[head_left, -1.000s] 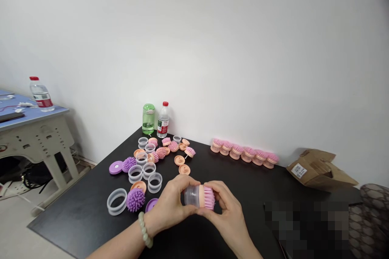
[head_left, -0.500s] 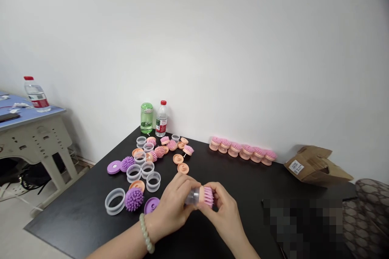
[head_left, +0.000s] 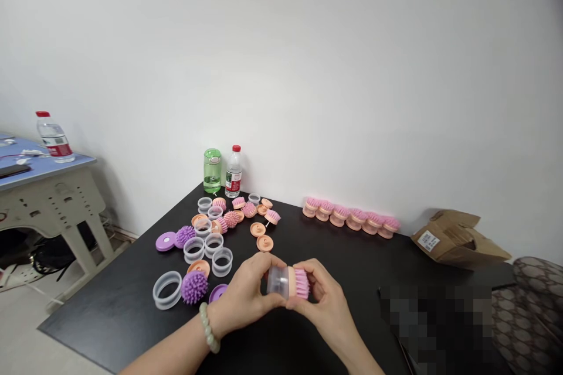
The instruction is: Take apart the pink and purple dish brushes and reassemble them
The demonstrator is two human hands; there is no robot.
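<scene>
My left hand (head_left: 248, 290), with a beaded bracelet at the wrist, grips a clear plastic ring (head_left: 278, 282) by its rim. Pressed against the ring's right side is a pink bristle brush head (head_left: 301, 283) with a peach base, tipped sideways. Thumb and fingers of my right hand (head_left: 323, 299) close round this brush head. Left of my hands lie loose clear rings (head_left: 222, 262), peach discs (head_left: 264, 243), pink brush heads (head_left: 272, 217) and a purple brush head (head_left: 194, 287). A purple disc (head_left: 217, 293) is partly hidden by my left hand.
Several pink brushes (head_left: 339, 215) stand in a row along the wall. A torn cardboard box (head_left: 457, 240) lies at the right. A green bottle (head_left: 212, 171) and a water bottle (head_left: 234, 171) stand at the black table's back corner. A blue-topped table (head_left: 44, 158) is at far left.
My left hand's fingers have shifted on the clear ring, so more of it shows between my hands. The brush head stays in my right hand at nearly the same spot.
</scene>
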